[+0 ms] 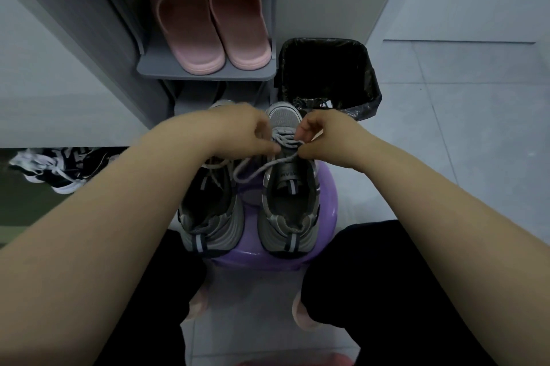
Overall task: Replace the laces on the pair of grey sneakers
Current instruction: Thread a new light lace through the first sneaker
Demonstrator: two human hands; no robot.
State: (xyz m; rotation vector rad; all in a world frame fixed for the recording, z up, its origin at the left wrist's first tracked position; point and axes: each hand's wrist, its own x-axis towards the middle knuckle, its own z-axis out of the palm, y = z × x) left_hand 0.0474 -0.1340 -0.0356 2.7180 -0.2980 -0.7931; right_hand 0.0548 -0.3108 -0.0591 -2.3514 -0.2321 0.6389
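Note:
Two grey sneakers stand side by side on a purple stool (330,210), heels toward me. Over the laced front of the right sneaker (290,207) both hands work. My left hand (241,130) pinches the grey lace (262,167) at the eyelets, and it also covers the front of the left sneaker (209,216). My right hand (321,136) pinches the same lace from the right side. A loose loop of the lace hangs down between the two shoes. The left sneaker's own lace lies loose over its tongue.
A grey shoe rack (208,72) with pink slippers (208,23) stands straight ahead. A bin with a black liner (327,76) sits to its right. Black-and-white shoes (56,170) lie on the floor at the left. My knees flank the stool.

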